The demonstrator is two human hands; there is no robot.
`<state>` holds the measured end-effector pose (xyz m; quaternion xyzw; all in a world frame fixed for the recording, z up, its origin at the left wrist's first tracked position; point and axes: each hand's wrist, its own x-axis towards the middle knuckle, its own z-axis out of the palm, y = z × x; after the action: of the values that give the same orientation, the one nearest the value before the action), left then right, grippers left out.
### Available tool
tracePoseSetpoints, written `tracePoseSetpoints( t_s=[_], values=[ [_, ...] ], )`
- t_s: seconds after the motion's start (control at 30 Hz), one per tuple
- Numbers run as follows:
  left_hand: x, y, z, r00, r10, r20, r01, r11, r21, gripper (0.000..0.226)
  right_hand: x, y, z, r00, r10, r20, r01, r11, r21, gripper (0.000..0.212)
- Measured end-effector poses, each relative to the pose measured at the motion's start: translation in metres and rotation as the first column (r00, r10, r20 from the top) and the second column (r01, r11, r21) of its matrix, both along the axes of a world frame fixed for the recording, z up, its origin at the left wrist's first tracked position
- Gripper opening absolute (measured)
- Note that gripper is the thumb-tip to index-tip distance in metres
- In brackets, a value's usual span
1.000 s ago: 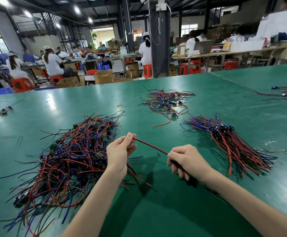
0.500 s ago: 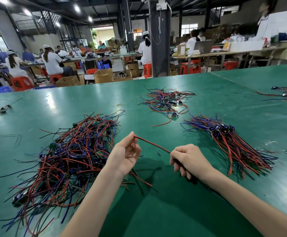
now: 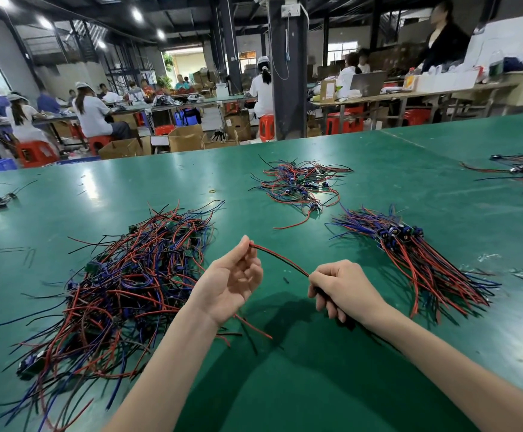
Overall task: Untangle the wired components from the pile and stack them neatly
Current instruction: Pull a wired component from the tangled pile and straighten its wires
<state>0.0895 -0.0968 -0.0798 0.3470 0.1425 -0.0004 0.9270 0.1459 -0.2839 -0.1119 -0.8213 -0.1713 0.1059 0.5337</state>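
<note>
I hold one wire clear of the pile: left hand pinches its tip, right hand fisted around it. Next: lay it aligned on the stack.

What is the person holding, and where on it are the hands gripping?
A red-and-black wire pair: the left hand pinches its free tip, the right hand is closed around its other end, hiding whatever is there.

- On the table, we find the tangled pile at left.
- The stacked bundle lies at right.
- A smaller heap sits behind, between them.
</note>
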Motion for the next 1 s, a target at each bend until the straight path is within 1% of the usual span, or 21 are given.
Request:
tracePoseSetpoints(
  t_s=[0.07,0.13,0.17,0.23,0.3,0.33,0.4,0.43,0.47,0.5,0.57,0.6,0.63,0.67,0.7,0.73,0.8,0.83,0.9,0.97,1.0],
  values=[
    [0.003,0.005,-0.002,0.988,0.155,0.023,-0.157,0.972,0.174,0.013,-0.001,0.0,0.0,1.0,0.029,0.0,-0.029,0.999,0.016,0.025],
    [0.006,0.01,-0.006,0.947,0.31,0.085,-0.318,0.869,0.38,0.011,-0.003,0.001,0.002,0.996,0.087,-0.005,-0.087,0.996,0.036,0.027],
    [0.007,0.012,-0.01,0.922,0.368,0.116,-0.377,0.793,0.479,0.012,-0.005,0.001,0.003,0.991,0.131,-0.011,-0.13,0.99,0.051,0.028],
    [0.01,0.015,-0.017,0.884,0.433,0.178,-0.437,0.627,0.645,0.015,-0.01,0.002,0.006,0.971,0.237,-0.031,-0.232,0.966,0.112,0.025],
    [0.011,0.017,-0.024,0.869,0.432,0.243,-0.44,0.446,0.779,0.016,-0.015,0.002,0.009,0.941,0.335,-0.045,-0.319,0.924,0.21,0.02],
    [0.012,0.017,-0.027,0.864,0.413,0.289,-0.437,0.328,0.837,0.017,-0.017,0.001,0.01,0.927,0.373,-0.047,-0.351,0.902,0.252,0.02],
    [0.011,0.016,-0.031,0.842,0.343,0.416,-0.457,0.045,0.888,0.02,-0.019,0.001,0.012,0.899,0.435,-0.046,-0.402,0.863,0.307,0.021],
    [0.011,0.015,-0.033,0.825,0.296,0.481,-0.481,-0.076,0.873,0.022,-0.02,0.001,0.012,0.888,0.457,-0.046,-0.419,0.848,0.324,0.022],
    [0.011,0.014,-0.034,0.81,0.256,0.527,-0.502,-0.159,0.85,0.023,-0.021,0.001,0.012,0.882,0.469,-0.047,-0.428,0.84,0.333,0.022],
    [0.01,0.013,-0.034,0.8,0.23,0.555,-0.517,-0.207,0.831,0.023,-0.02,0.001,0.012,0.881,0.472,-0.048,-0.43,0.837,0.338,0.023],
    [0.011,0.015,-0.035,0.793,0.216,0.57,-0.522,-0.24,0.818,0.023,-0.019,0.001,0.012,0.883,0.466,-0.05,-0.424,0.839,0.342,0.022],
    [0.011,0.015,-0.036,0.796,0.221,0.563,-0.516,-0.238,0.823,0.022,-0.019,0.001,0.012,0.884,0.464,-0.052,-0.421,0.84,0.343,0.022],
    [0.011,0.016,-0.037,0.804,0.237,0.545,-0.504,-0.214,0.837,0.022,-0.019,0.001,0.011,0.884,0.463,-0.056,-0.419,0.841,0.342,0.022],
    [0.011,0.017,-0.037,0.817,0.271,0.509,-0.487,-0.151,0.86,0.021,-0.018,0.001,0.011,0.885,0.462,-0.061,-0.417,0.843,0.34,0.022],
    [0.011,0.017,-0.035,0.834,0.318,0.451,-0.463,-0.04,0.885,0.021,-0.018,0.001,0.01,0.886,0.459,-0.069,-0.413,0.847,0.335,0.022],
    [0.011,0.018,-0.033,0.852,0.363,0.377,-0.441,0.11,0.891,0.02,-0.017,0.001,0.009,0.888,0.453,-0.081,-0.406,0.853,0.328,0.022],
    [0.012,0.018,-0.029,0.875,0.411,0.255,-0.429,0.418,0.801,0.019,-0.015,0.002,0.008,0.893,0.433,-0.122,-0.38,0.871,0.311,0.021],
    [0.012,0.018,-0.026,0.883,0.421,0.209,-0.427,0.534,0.73,0.018,-0.014,0.003,0.007,0.896,0.418,-0.148,-0.362,0.883,0.299,0.021],
    [0.011,0.018,-0.021,0.899,0.412,0.149,-0.417,0.702,0.578,0.016,-0.012,0.004,0.006,0.903,0.386,-0.19,-0.332,0.906,0.262,0.021],
    [0.011,0.018,-0.016,0.92,0.372,0.121,-0.387,0.82,0.422,0.015,-0.01,0.004,0.004,0.908,0.357,-0.219,-0.308,0.923,0.231,0.021],
    [0.011,0.018,-0.014,0.931,0.347,0.112,-0.364,0.861,0.355,0.015,-0.009,0.004,0.003,0.913,0.338,-0.23,-0.291,0.932,0.216,0.023]
  ],
)
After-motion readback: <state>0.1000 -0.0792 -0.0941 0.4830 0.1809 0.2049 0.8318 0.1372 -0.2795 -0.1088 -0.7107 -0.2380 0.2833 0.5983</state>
